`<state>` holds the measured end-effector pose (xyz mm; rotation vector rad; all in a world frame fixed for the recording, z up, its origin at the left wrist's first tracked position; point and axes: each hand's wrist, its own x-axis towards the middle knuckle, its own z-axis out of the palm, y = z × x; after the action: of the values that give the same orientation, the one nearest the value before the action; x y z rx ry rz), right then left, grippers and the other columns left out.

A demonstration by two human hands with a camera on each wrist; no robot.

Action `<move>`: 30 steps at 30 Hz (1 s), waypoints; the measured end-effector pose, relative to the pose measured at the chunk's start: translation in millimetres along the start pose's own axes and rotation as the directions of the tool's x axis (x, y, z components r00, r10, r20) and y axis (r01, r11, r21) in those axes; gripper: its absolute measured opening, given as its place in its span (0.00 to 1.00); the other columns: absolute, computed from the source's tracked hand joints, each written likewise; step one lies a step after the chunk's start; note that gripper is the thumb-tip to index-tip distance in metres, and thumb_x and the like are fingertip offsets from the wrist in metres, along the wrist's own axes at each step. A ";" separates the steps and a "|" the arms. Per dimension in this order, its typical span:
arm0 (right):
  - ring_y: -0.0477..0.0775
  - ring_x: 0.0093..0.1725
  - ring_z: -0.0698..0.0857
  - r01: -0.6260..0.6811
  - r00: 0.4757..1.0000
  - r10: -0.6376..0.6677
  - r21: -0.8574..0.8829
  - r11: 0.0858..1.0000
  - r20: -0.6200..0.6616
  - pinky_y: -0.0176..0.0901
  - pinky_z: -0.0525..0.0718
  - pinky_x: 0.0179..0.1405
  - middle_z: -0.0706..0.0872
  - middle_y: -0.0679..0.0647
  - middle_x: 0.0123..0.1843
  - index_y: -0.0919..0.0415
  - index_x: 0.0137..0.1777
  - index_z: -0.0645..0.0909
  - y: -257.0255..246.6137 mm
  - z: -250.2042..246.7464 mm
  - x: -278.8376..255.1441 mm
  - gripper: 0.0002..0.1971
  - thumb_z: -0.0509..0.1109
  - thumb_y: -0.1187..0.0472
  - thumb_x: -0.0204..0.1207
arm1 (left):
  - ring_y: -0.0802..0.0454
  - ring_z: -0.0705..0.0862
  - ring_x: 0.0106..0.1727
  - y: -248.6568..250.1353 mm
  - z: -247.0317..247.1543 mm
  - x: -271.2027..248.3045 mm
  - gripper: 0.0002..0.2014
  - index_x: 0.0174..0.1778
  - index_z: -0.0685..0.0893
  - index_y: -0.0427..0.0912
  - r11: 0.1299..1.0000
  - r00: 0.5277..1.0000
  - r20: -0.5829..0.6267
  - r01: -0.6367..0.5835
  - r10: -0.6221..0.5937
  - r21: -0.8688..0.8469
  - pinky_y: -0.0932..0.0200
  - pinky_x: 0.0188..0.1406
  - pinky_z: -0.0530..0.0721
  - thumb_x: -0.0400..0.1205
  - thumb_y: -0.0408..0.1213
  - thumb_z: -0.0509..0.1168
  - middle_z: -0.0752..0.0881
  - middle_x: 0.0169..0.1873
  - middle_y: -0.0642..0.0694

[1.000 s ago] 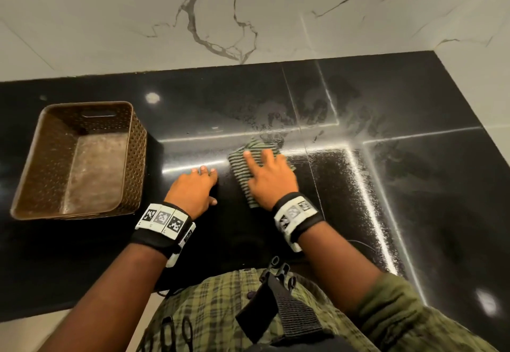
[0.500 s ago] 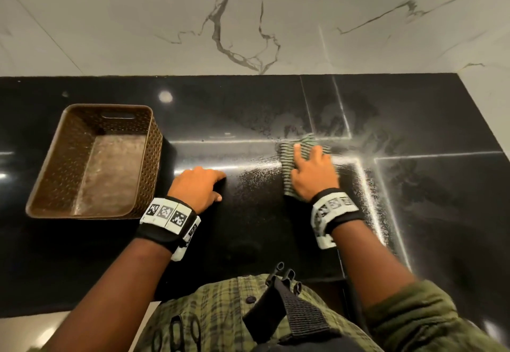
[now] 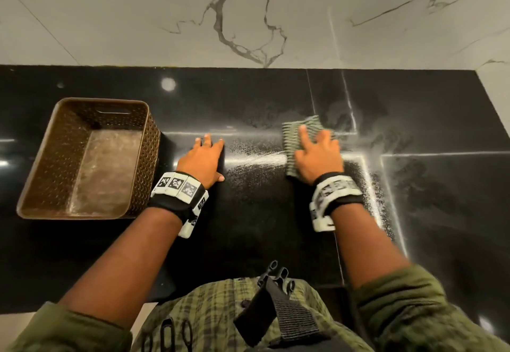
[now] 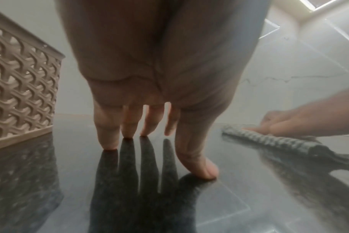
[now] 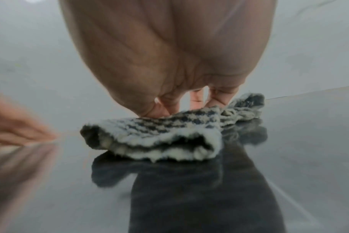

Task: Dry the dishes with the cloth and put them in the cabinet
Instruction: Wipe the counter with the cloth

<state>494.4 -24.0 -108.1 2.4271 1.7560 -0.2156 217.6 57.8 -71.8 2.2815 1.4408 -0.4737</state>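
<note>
A folded green-and-white striped cloth lies flat on the black countertop. My right hand presses down on it with straight fingers, covering its middle. My left hand rests open on the bare counter to the left, fingertips touching the glossy surface. No dishes and no cabinet are in view.
An empty brown perforated plastic basket stands on the counter just left of my left hand. A white marble wall backs the counter and turns a corner at the far right. Wet streaks mark the stone around the cloth.
My right hand has slid the cloth to the right and a little away from me across the counter. My left hand has stayed planted near the basket.
</note>
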 end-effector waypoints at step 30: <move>0.76 0.82 0.61 -0.147 0.987 0.139 0.095 0.985 0.085 0.67 0.65 0.82 0.54 0.72 0.86 0.46 0.90 0.47 38.1 -13.9 51.5 0.34 0.48 0.44 0.85 | 0.22 0.69 0.79 13.4 -54.8 55.4 0.62 0.90 0.51 0.55 0.979 0.992 0.124 -0.026 0.000 0.203 0.26 0.72 0.77 0.66 0.53 0.86 0.59 0.85 0.31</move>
<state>547.0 14.7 -103.5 2.5639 1.5668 -0.3866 256.4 122.8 -49.2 2.3693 1.3710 -0.7777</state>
